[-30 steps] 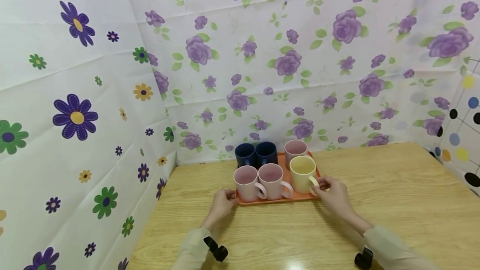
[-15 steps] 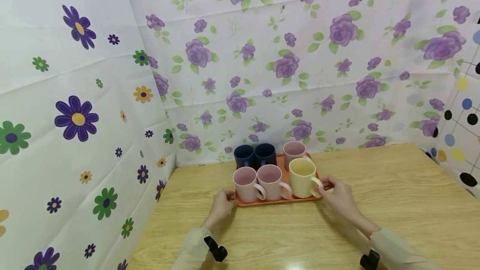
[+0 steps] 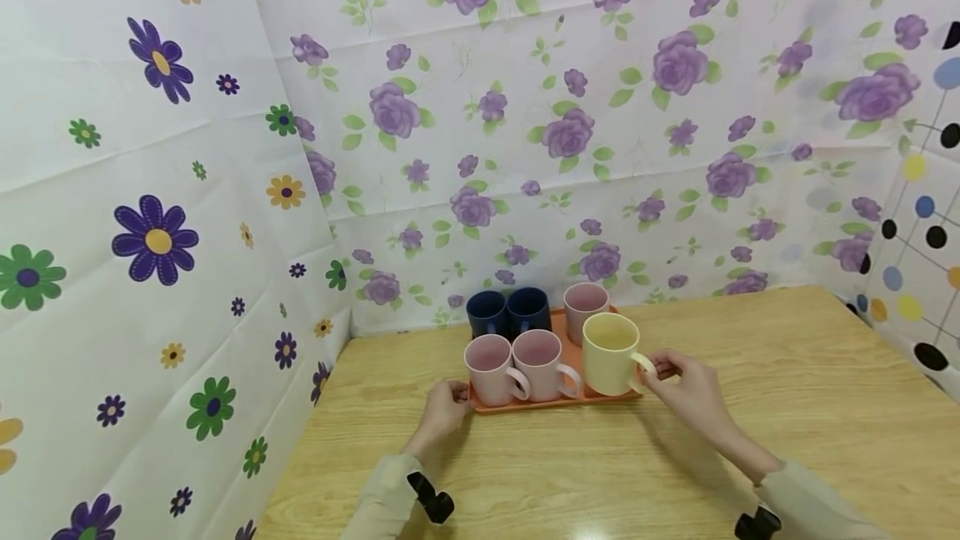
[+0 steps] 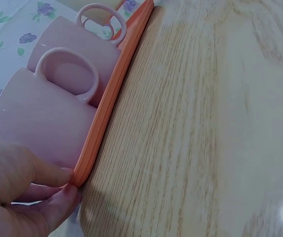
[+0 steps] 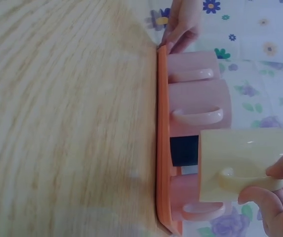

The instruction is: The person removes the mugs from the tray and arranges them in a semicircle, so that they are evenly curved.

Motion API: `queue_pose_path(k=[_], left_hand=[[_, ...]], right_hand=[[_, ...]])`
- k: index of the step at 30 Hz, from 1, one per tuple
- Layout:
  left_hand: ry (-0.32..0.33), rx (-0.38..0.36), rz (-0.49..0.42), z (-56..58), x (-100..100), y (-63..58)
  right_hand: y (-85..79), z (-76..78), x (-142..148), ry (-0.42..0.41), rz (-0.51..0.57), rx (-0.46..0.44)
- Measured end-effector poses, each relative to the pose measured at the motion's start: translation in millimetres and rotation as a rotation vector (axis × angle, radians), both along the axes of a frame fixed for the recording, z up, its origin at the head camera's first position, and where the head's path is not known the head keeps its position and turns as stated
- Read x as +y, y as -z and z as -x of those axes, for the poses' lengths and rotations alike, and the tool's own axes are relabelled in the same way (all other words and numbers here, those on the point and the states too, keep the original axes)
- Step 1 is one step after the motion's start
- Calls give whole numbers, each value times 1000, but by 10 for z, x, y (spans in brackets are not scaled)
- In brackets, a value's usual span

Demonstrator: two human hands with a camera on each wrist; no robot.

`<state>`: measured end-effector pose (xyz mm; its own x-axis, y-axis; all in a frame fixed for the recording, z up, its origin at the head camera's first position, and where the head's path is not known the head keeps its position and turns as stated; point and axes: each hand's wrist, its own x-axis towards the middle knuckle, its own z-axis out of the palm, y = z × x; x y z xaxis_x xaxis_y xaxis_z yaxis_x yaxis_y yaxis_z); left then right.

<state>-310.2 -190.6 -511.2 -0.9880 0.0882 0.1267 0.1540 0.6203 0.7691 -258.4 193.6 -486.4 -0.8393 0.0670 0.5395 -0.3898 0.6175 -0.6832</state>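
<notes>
Yellow mug (image 3: 609,361), right of centre in the lower half of the head view: upright, its long axis close to vertical, opening uppermost. In the right wrist view its base is separated by a visible gap from the floor of the orange tray (image 3: 572,354), so the mug is held clear of it. Its handle (image 3: 642,364) projects toward the right of the head view, directly at the right hand (image 3: 684,386), which lies just to the right of the mug and slightly lower in the frame. Thumb and fingers pinch the handle; the mug body lies to the left of the grip. The right hand is thus the nearer of the two, and the governing relation is sideways: mug to the left, hand to the right, handle between them.

Left of the yellow mug, and apart from it, the near pink mug (image 3: 537,369) stands beside the outer pink mug (image 3: 491,373), their handles likewise turned rightward. Above and behind: the rear pink mug (image 3: 584,307), partly hidden by the yellow one, and, farther left, two navy mugs (image 3: 528,309). At the tray's lower left corner the left hand (image 3: 447,404) pinches the rim between thumb and fingers, well apart from the yellow mug. Beneath lies the wooden table (image 3: 787,382); flowered cloth (image 3: 450,140) fills the upper frame.
</notes>
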Motion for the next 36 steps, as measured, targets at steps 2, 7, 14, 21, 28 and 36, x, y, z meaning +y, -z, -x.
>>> queue_pose_path(k=[2,7,14,21,28,36], left_hand=[[1,-3,0,1,0,0],[12,-3,-8,11,16,-9],[25,-17,-35,27,33,-29],[25,-39,-49,14,24,-45],[22,-40,-69,5,4,-33],[20,-36,-88,-4,-19,24]], right_hand=[[-26,-26,9,-5,5,2],[-112,-97,28,-6,8,13],[-223,-161,29,-13,21,13],[-313,-212,-20,-65,33,-4],[-379,-260,-97,-112,43,-39],[-388,-300,-179,-184,54,-57]])
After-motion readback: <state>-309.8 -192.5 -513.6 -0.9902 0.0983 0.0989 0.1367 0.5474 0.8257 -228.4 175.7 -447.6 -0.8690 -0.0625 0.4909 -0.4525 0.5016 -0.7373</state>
